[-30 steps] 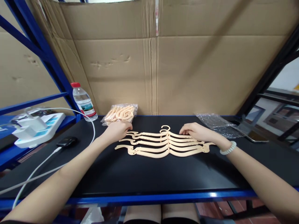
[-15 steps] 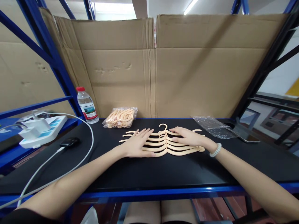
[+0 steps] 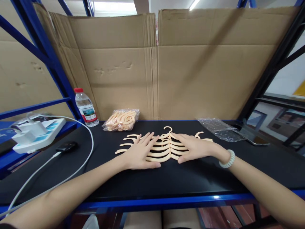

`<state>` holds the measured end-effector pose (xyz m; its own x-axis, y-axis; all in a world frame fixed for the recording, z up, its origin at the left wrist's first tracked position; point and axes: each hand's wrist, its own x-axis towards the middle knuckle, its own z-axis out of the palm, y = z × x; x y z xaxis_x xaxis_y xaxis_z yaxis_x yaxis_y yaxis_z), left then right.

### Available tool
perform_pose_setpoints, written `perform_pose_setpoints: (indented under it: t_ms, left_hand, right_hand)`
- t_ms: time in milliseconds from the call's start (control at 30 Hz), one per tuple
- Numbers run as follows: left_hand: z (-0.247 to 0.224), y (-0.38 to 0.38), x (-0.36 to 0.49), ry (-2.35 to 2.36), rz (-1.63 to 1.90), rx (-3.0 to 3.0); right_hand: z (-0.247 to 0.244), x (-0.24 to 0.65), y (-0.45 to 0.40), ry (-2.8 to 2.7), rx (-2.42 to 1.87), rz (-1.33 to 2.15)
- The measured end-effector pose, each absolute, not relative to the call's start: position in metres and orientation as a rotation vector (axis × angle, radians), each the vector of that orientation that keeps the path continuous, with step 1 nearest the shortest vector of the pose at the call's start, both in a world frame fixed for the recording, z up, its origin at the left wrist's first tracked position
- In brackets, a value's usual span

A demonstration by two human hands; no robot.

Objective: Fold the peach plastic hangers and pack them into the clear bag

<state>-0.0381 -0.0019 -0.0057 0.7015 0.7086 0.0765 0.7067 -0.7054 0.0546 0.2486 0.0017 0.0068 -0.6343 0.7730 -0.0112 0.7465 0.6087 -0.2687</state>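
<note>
Several cream-coloured clothes hangers lie flat on the black tabletop, overlapped in a staggered row, with a hook at the far end. My left hand rests palm down across their left arms, fingers spread and thumb along the nearest hanger. On the right arms lies my right hand, also flat, its fingers pointing left and its thumb near the front hanger. Both hands hide parts of the hangers beneath them. A pale coiled band circles my right wrist.
Behind the hangers lies a clear bag of cream-coloured pieces. A water bottle stands at the back left, near a white power strip and a black device on a cable. Crumpled clear plastic and a phone lie right.
My right hand has come nearer and its thumb has dropped to the front hanger. My left hand stays on the left side, slightly nearer. The view has shifted a little.
</note>
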Motion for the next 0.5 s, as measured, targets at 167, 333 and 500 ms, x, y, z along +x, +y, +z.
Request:
perform_pose_setpoints:
  t_ms: [167, 333, 500]
  left_hand:
    - [-0.011, -0.003, -0.028, 1.221, 0.138, 2.895]
    - [-0.013, 0.007, -0.019, 1.208, 0.2, 2.899]
    - [-0.014, 0.029, -0.006, 1.248, 0.223, 2.884]
  right_hand:
    - [0.001, 0.243, -0.008, -2.774, -1.456, 0.4]
    - [-0.005, 0.253, 0.009, -2.814, -1.45, 0.408]
    - [-0.001, 0.26, 0.029, -2.731, -1.446, 0.365]
